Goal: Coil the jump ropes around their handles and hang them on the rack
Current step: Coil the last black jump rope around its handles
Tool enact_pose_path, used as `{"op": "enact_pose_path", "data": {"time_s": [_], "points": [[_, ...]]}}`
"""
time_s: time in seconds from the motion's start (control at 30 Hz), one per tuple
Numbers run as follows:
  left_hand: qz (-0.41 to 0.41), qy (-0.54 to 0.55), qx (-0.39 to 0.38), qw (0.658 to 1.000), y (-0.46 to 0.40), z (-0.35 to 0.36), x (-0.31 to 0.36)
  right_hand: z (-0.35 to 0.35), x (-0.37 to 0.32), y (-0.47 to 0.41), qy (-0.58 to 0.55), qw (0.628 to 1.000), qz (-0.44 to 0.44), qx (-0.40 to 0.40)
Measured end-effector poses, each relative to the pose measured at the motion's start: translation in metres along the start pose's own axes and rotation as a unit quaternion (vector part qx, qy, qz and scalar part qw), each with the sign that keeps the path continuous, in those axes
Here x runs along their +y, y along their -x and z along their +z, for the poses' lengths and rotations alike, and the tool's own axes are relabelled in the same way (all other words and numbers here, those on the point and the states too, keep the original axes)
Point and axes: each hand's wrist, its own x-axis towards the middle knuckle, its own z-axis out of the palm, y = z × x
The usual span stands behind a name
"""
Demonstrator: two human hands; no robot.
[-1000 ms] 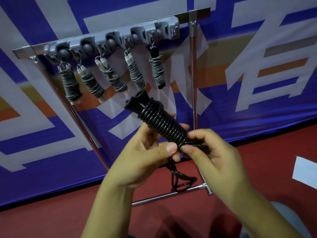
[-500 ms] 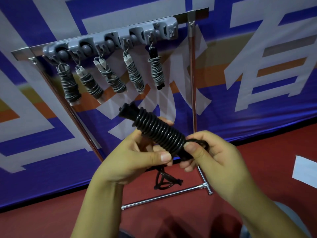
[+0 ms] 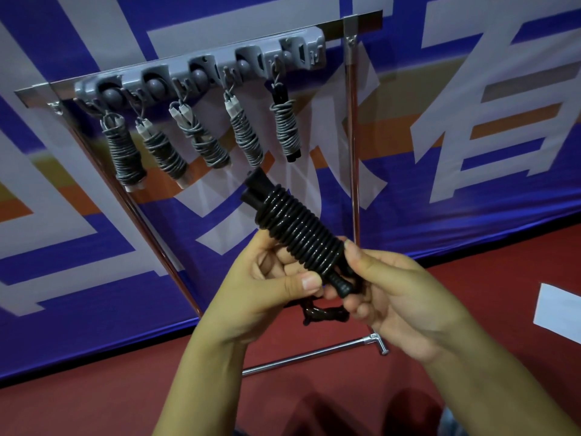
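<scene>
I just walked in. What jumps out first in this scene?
Front and centre, both hands hold a black jump rope coiled tightly round its handles: the left hand grips its lower part and the right hand holds its end. Behind, five wound grey ropes hang in a row from a grey rack, against a blue and white banner.

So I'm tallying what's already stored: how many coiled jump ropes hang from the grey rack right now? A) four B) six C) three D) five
D: five coiled ropes hang in a row under the grey rack, from the leftmost coiled rope to the rightmost coiled rope, while the sixth, the black jump rope, is not hung: the left hand and right hand grip it.
</scene>
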Motion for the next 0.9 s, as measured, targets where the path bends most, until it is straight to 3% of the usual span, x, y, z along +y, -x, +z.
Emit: {"op": "enact_pose_path", "data": {"time_s": [0.17, 0.3, 0.4, 0.53, 0.63, 0.9], "points": [[-0.007, -0.018, 0.085, 0.996, -0.002, 0.003, -0.008, -0.004, 0.004, -0.008, -0.100, 0.992, 0.074, 0.015], [-0.015, -0.049, 0.175, 0.983, -0.005, 0.009, -0.016, -0.009, 0.020, -0.016, 0.039, 0.994, -0.048, 0.086], [-0.018, -0.051, 0.220, 0.974, -0.009, 0.012, -0.017, -0.014, 0.036, -0.022, 0.244, 0.936, -0.191, 0.166], [-0.037, -0.017, 0.229, 0.973, -0.010, 0.011, -0.015, -0.018, 0.041, -0.023, 0.348, 0.873, -0.306, 0.150], [-0.052, 0.009, 0.222, 0.974, -0.010, 0.010, -0.015, -0.022, 0.041, -0.026, 0.458, 0.784, -0.388, 0.159], [-0.098, 0.040, 0.123, 0.987, -0.006, 0.002, -0.004, -0.020, 0.042, -0.024, 0.463, 0.715, -0.489, 0.188]]}}
